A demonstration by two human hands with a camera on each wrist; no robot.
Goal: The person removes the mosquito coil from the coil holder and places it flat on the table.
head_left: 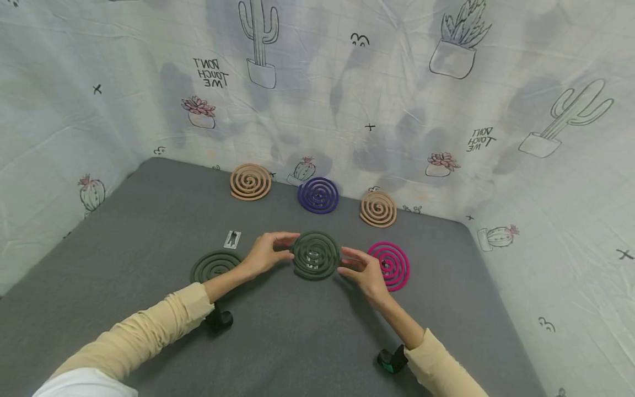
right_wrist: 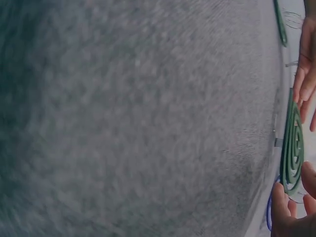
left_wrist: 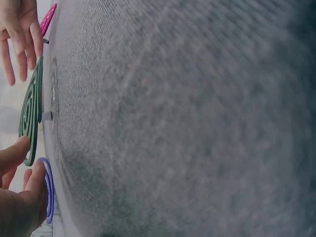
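Note:
A dark green mosquito coil (head_left: 316, 255) sits tilted over a small metal stand (left_wrist: 47, 116) at the middle of the grey table. On its left edge, my left hand (head_left: 265, 253) has thumb and fingers spread apart; whether they touch it I cannot tell. My right hand (head_left: 364, 270) faces the opposite edge, fingers extended and the tips very close to the rim. Behind that hand lies a pink coil (head_left: 397, 267), partly covered. Another green coil (head_left: 210, 264) lies below my left wrist, its lower part hidden by the forearm.
Along the back edge are an orange coil (head_left: 250, 182), a blue coil (head_left: 318, 195) and a second orange coil (head_left: 378, 209). A loose flat metal stand (head_left: 232, 239) lies left of my left hand. A cactus-print cloth (head_left: 322, 110) hangs around the grey table (head_left: 292, 342).

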